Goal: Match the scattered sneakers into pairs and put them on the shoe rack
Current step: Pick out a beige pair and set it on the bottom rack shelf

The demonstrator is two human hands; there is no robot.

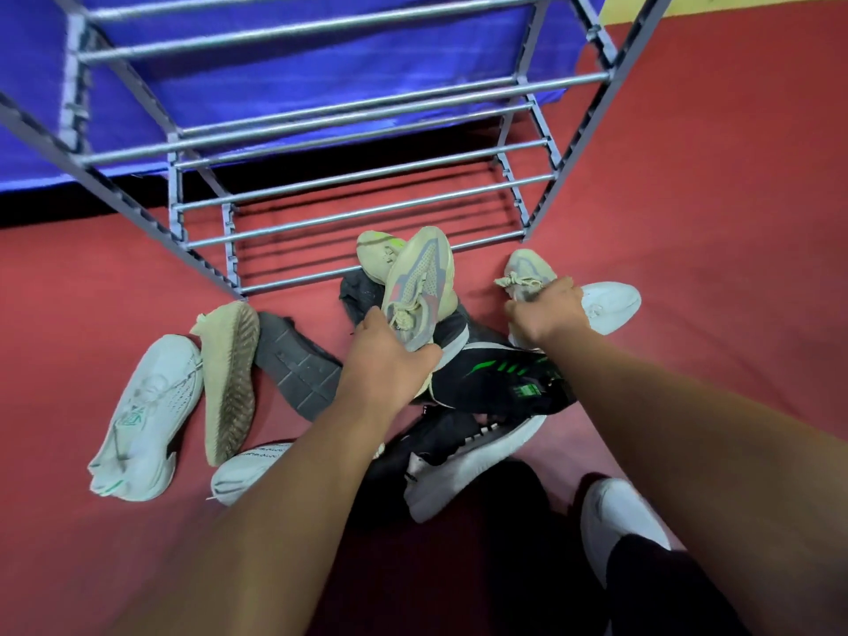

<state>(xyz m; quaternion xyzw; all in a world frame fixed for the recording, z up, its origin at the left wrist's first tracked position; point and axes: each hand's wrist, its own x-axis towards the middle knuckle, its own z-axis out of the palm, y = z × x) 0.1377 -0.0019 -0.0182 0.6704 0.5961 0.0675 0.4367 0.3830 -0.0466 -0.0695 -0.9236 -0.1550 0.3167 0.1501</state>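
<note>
Several sneakers lie heaped on the red floor before a grey metal shoe rack. My left hand grips the heel of a beige-and-grey sneaker, toe pointing at the rack. My right hand grips the matching beige-and-grey sneaker by its collar, to the right. Under them lie a black sneaker with green stripes, a cream sneaker with a green mark, and a black-and-white sneaker.
At left lie a white mint-trimmed sneaker, a beige sneaker sole-up and a dark grey sole. Another white sneaker lies right of my right hand. A blue cover hangs behind the rack. My own white shoe is at lower right.
</note>
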